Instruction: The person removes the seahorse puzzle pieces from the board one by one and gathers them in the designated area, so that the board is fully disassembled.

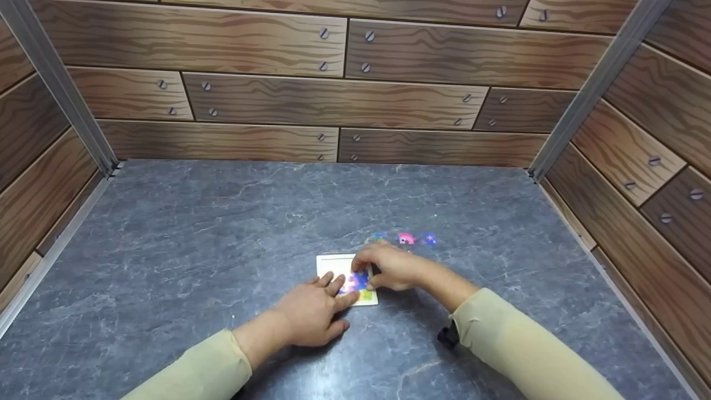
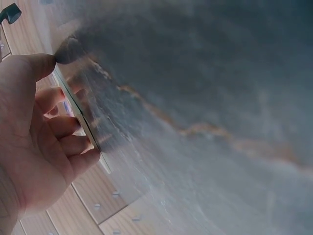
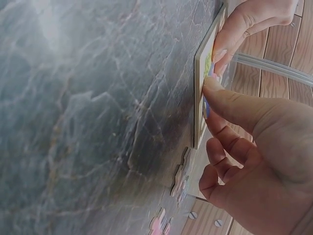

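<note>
A small white-framed puzzle tray [image 1: 328,260] lies flat on the dark table, with yellow-green, pink and blue pieces in its lower right part. My left hand [image 1: 312,312] rests on its left and near side, fingers spread and fairly straight; the left wrist view shows the fingertips on the tray's edge. With thumb and forefinger my right hand [image 1: 395,269] pinches a blue puzzle piece [image 1: 361,278] over the tray's right side. The right wrist view shows the thumb [image 3: 239,105] down on the tray's surface. Whether that piece sits flush is hidden by the fingers.
Beyond the right hand lie a blue-green piece [image 1: 379,236], a pink piece [image 1: 406,238] and a blue-purple piece [image 1: 429,239], loose in a row. Wood-patterned walls [image 1: 266,100] with metal corner posts [image 1: 597,89] enclose the marbled grey table [image 1: 222,222].
</note>
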Tool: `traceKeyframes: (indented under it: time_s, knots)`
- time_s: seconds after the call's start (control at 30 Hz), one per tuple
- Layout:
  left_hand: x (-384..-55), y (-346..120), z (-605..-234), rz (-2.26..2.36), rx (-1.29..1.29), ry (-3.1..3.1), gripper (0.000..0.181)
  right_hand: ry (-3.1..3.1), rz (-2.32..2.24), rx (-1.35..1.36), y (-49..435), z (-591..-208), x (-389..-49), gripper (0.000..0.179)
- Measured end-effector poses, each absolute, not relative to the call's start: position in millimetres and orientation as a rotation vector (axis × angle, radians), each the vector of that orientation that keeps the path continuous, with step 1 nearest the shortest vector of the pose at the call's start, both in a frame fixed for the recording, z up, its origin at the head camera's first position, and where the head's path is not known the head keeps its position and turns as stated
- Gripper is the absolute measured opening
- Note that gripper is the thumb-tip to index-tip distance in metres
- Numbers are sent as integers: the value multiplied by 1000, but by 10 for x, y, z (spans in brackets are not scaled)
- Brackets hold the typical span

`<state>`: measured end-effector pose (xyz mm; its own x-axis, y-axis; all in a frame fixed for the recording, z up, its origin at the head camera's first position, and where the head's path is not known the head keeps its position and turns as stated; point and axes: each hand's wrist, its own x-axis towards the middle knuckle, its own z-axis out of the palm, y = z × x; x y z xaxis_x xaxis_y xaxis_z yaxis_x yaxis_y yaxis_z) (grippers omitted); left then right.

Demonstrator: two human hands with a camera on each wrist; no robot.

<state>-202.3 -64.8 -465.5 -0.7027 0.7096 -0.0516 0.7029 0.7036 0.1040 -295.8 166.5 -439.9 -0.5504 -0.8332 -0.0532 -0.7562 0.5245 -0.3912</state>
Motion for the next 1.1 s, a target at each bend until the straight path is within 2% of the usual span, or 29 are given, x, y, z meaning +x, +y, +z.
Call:
traceKeyframes:
  time_s: [1.1]
  knots:
    - [-2011, -653, -4664, 157, 1159, 2828, 57, 2608, -460, -1214, 1678, -4429, -2861, 38]
